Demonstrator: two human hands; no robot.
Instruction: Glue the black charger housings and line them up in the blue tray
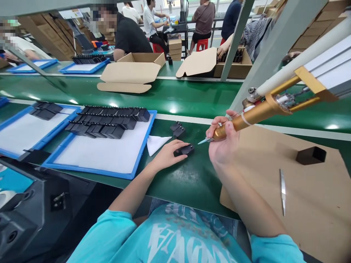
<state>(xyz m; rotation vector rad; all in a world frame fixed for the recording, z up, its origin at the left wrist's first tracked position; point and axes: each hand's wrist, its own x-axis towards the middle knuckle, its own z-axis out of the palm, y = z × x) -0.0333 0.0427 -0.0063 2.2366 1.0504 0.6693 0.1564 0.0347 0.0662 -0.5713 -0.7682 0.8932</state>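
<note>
Left hand holds black housing near dispenser tip

The housing rests on the green bench, clamped between left thumb and fingers. The right hand's fingers close round the gold dispenser. 2 loose housings lie just beyond. 1 blue-rimmed tray holds 3 rows of housings, overlapping too much to count; a 2nd tray, cut off at left, holds a small cluster. Of 2 open cartons, the right contains dark pieces, partly hidden by a post.

The dispenser has a smooth metallic sheen. The small block looks like plastic, the table smooth and glossy.
</note>
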